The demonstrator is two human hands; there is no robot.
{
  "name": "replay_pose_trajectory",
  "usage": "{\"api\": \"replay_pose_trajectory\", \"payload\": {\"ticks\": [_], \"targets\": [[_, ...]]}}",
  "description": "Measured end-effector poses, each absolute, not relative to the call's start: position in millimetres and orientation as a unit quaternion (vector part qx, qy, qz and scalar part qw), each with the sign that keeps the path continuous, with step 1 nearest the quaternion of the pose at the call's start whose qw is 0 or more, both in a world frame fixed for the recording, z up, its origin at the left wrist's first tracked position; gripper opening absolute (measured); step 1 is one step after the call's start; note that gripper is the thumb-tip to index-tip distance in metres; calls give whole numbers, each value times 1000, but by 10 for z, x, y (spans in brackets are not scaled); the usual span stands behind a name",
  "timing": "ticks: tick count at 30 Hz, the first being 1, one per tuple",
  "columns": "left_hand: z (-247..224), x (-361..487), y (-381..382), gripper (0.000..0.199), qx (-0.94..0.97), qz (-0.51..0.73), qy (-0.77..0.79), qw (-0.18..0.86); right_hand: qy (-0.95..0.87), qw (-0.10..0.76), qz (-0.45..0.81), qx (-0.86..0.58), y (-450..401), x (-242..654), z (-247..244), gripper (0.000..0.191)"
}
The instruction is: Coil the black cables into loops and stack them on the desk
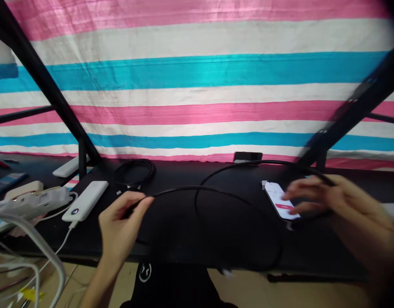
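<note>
- Fingers (128, 199) of L hand (115, 233): curled in, thumb & index pressed tog., pinching blk cable (184, 188) nr tbl's L-centre.
- Cable re L fingers: exits btwn thumb & index tips, arcs R across tbl (171, 226) in a wide, loose loop; part of it blurred.
- R hand (333, 199): blurred; thumb & fingertips apart, over/beside lit phone (274, 193). Cable's upper arc reaches this hand nr the knuckles; can't tell if gripped or just lying against it. Can't tell either if tips touch the screen.
- Cable overall: loop spans the gap btwn both hands, L end of arc in the pinch, R end at R hand; lower part of loop too smeared to trace.
- Phone: screen up, red bar on display, tilted on tbl just L of R palm, fingers partly covering its R edge.
- Pale blurred tip (228, 272): at tbl's front edge, btwn hands, well below L fingers.
- Coiled blk cable (151, 172): on tbl just beyond L hand, apart from fingers.
- White block (87, 199) w/ dark round spot: L of L hand, white cord (68, 233) at its near end; white pwr strip (52, 199) further L.
- Back: small dk box (248, 157) nr striped sheet (203, 70).
</note>
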State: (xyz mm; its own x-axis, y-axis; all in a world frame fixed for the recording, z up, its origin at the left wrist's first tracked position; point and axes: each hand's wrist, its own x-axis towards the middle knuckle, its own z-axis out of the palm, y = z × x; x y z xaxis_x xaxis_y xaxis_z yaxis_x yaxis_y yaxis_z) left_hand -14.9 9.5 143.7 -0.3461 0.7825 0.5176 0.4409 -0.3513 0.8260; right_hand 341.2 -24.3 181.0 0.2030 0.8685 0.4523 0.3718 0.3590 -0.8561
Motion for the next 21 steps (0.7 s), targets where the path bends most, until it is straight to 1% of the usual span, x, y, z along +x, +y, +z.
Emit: {"api": "replay_pose_trajectory", "payload": {"ticks": [1,2,3,5,7,9,11,13,17,19,21], "targets": [[1496,-21,116,14,562,603,543,160,-605,555,277,-500,-174,3271,1796,26],[1550,92,138,15,571,605,526,178,-619,543,310,-475,-116,3125,1780,25],[1599,186,161,18,576,607,514,189,-632,526,327,-466,-68,2983,1764,24],[1675,312,202,21,588,609,491,207,-651,509,324,-461,4,2748,1731,27],[1724,361,228,21,605,606,475,204,-677,487,273,-480,60,2614,1704,29],[1753,354,234,19,629,602,459,176,-702,485,167,-495,106,2581,1686,25],[1771,323,225,18,659,595,441,131,-710,504,56,-489,140,2604,1681,22],[1794,302,210,16,689,588,415,83,-721,516,25,-462,162,2622,1687,22],[1865,331,214,15,718,599,356,8,-761,500,131,-392,207,2516,1672,23],[1881,348,263,17,717,605,344,-41,-748,520,173,-375,249,2433,1623,22],[1849,335,352,15,705,603,362,-87,-711,561,225,-358,296,2375,1558,21]]}}
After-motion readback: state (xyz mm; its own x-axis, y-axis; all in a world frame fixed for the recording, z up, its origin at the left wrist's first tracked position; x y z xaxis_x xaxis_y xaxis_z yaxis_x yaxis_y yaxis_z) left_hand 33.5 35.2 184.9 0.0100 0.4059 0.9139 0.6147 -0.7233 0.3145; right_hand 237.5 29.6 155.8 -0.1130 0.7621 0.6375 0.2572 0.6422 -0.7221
